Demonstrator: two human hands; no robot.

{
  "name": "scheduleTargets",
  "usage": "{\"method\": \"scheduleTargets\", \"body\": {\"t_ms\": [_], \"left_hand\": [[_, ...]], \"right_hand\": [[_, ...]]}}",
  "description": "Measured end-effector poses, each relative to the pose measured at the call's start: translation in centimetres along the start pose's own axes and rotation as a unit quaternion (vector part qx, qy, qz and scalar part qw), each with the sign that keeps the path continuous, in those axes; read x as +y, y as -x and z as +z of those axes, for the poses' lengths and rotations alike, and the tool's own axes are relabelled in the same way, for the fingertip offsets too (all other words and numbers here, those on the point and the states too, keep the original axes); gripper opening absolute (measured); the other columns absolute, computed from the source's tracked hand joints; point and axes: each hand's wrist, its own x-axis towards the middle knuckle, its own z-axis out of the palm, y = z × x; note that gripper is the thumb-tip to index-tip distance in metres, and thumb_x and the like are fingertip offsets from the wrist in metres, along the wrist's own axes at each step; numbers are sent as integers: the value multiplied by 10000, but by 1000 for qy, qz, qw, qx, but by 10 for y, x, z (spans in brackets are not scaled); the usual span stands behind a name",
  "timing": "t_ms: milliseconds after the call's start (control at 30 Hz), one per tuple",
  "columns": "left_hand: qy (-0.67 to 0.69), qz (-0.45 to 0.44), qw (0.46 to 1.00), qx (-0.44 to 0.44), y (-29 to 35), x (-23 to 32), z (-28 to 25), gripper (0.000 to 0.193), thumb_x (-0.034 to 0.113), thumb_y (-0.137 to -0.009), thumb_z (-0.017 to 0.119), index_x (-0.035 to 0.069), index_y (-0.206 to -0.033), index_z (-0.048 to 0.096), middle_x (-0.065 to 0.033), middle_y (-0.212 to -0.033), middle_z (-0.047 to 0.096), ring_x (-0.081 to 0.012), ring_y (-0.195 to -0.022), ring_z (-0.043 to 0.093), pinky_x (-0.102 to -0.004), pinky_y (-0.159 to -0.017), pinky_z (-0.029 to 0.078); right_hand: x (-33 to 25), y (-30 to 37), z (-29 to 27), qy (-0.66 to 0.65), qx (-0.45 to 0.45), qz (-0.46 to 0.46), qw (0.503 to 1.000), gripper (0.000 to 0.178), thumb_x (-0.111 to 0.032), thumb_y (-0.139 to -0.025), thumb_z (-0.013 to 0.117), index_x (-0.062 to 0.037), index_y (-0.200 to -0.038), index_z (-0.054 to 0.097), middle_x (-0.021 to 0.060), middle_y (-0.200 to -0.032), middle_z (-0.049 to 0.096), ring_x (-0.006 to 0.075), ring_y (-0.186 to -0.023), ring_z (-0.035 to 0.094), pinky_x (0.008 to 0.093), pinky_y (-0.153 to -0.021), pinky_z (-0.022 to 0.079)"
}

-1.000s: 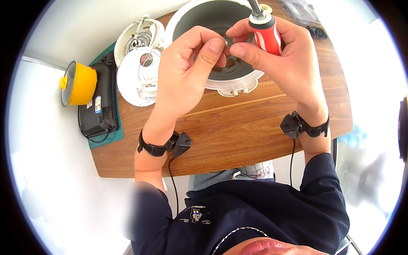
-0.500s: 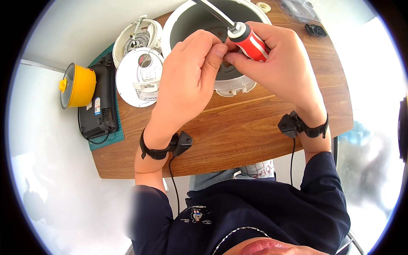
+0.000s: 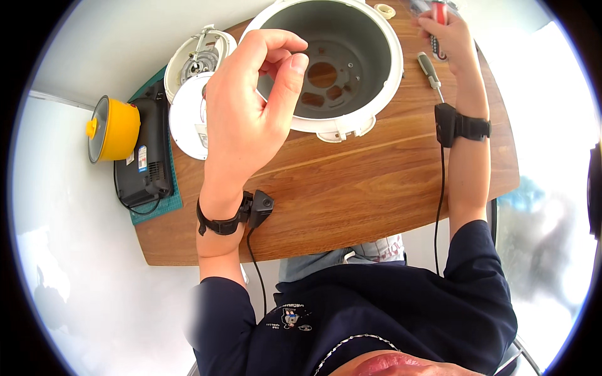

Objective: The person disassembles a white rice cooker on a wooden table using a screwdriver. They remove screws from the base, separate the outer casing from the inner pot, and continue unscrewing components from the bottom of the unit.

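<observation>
My right hand (image 3: 453, 42) is at the far right of the table, fingers closed round a red-handled screwdriver (image 3: 440, 12); its far end is blurred or out of the picture. A dark and red piece (image 3: 437, 49), partly hidden, shows beside this hand. My left hand (image 3: 254, 103) is raised over the left rim of a white round appliance housing (image 3: 392, 69) with a grey inside. Its thumb and forefinger are bent, with a gap between the tips and nothing visible there. Openings in the housing's bottom show the wood below. A second screwdriver (image 3: 428, 69) with a grey-green handle lies right of the housing.
Left of the housing are a white round lid part (image 3: 188, 116) and an open white lid (image 3: 199, 53) with metal inside. Further left, a yellow pot (image 3: 119, 128) rests on a black device (image 3: 147, 141) over a green mat (image 3: 172, 199). A tape roll (image 3: 384, 10) lies at the back.
My right hand has moved away from my left, to the far right, carrying the red-handled screwdriver. My left hand has shifted slightly left, and its thumb and forefinger have parted. The housing's inside is now uncovered.
</observation>
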Motion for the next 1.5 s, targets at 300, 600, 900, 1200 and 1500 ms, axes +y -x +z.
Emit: {"method": "scheduleTargets", "body": {"t_ms": [300,600,900,1200,1500], "left_hand": [[17,-38,999,-1,3,-3,-5,176,81,-966,680,35,-1136,679,-18,-858,656,-120,-795,604,-268,-780,506],[-2,-43,999,9,-4,-15,-12,167,91,-973,658,37,-1129,683,-19,-859,655,-115,-792,602,-272,-792,502],[-76,-64,993,63,-10,-46,-16,243,163,-962,682,41,-1172,676,-72,-1101,673,-195,-1030,628,-347,-936,488],[253,-288,923,-24,-9,-92,-10,704,228,-927,754,-48,-1499,452,-192,-1403,588,-257,-1297,568,-385,-1119,426],[361,-329,872,32,-10,-77,-6,651,-68,-782,530,-24,-1431,562,-125,-1255,681,-194,-1089,669,-321,-941,543]], "right_hand": [[18,14,36,394,-96,1,914,276,-237,-774,760,-26,-950,734,207,-794,701,369,-736,664,452,-736,522],[17,23,51,469,-115,14,875,279,-232,-768,783,-41,-969,758,229,-915,726,411,-900,693,466,-801,539],[18,11,23,370,-96,-16,924,372,-327,-786,830,-11,-949,719,188,-785,697,325,-708,654,435,-683,506],[-75,56,27,-181,-31,-98,978,177,-95,-918,683,-38,-1080,644,-16,-981,560,86,-865,520,270,-708,425],[-141,77,27,159,-89,-166,969,403,-45,-896,733,-5,-1287,645,79,-1004,595,172,-952,563,319,-836,486]]}}
